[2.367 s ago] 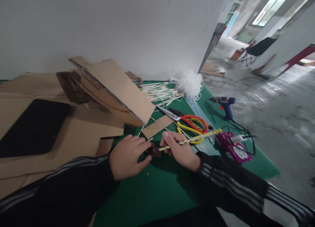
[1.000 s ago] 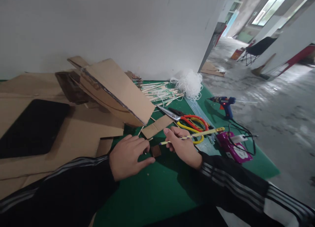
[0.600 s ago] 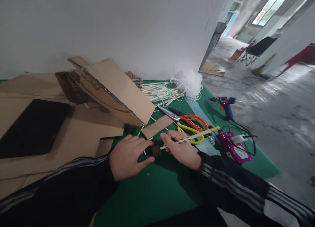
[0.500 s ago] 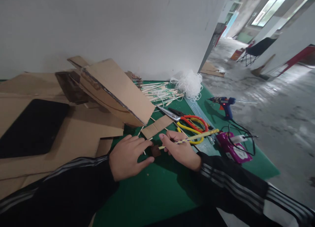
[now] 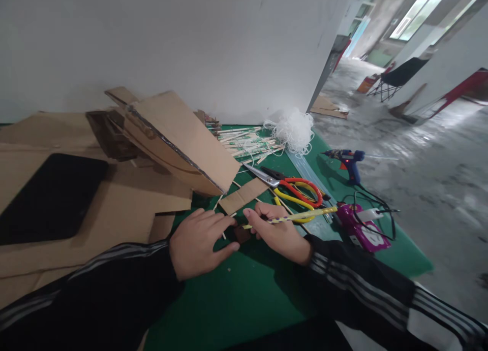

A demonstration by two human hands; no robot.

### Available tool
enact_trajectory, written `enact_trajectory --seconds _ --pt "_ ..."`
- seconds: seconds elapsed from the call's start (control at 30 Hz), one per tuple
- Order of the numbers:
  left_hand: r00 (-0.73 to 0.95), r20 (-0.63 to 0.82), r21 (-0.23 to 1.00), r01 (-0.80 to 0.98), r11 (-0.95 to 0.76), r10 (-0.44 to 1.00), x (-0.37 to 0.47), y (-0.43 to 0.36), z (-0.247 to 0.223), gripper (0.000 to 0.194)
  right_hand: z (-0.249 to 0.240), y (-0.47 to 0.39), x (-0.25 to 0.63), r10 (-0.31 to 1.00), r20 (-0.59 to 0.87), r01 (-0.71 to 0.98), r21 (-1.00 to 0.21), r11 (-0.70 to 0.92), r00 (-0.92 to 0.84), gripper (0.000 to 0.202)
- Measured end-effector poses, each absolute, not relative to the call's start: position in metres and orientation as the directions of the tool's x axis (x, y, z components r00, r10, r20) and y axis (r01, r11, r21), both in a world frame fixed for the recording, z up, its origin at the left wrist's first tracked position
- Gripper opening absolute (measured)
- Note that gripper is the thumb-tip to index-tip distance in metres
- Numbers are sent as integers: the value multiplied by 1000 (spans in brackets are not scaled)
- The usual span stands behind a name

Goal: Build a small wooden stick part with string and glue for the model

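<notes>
A yellow patterned pencil (image 5: pixel 293 217) is pinched in my right hand (image 5: pixel 280 235), its tip down at a small dark brown piece of cardboard (image 5: pixel 242 234). My left hand (image 5: pixel 202 243) lies flat on the green tabletop with its fingers stretched out. Its index finger and thumb are apart, their tips beside the brown piece; whether they touch it I cannot tell. Just beyond my hands lies a cardboard strip (image 5: pixel 244 195), with thin wooden sticks around it. Scissors with red and yellow handles (image 5: pixel 303 191) rest behind my right hand.
A folded cardboard structure (image 5: pixel 186 137) stands at the left, near a black tablet-like slab (image 5: pixel 53 198) on cardboard sheets. Wooden sticks (image 5: pixel 247 142) and tangled white string (image 5: pixel 293 131) lie at the back. On the right are a blue glue gun (image 5: pixel 346 160) and a purple power strip (image 5: pixel 366 234) with cables.
The pencil tip has shifted slightly up and left across the brown piece, and its back end has dipped a little. My left hand stays in place.
</notes>
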State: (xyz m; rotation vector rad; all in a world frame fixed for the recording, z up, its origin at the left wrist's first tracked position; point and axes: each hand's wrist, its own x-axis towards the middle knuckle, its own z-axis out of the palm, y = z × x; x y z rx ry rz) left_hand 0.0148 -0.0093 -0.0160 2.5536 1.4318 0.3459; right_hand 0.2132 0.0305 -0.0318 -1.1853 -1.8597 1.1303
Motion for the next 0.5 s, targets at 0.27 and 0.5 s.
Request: enact_trajectory --seconds 0.27,0.5 --pt "638 230 182 713 -677 735 14 -13 -14 20 -27 31 213 898 123 385 -873 300 -422 41" --pt "699 311 120 644 -756 644 12 -14 -19 18 -26 29 216 928 114 396 -881 259 -354 42"
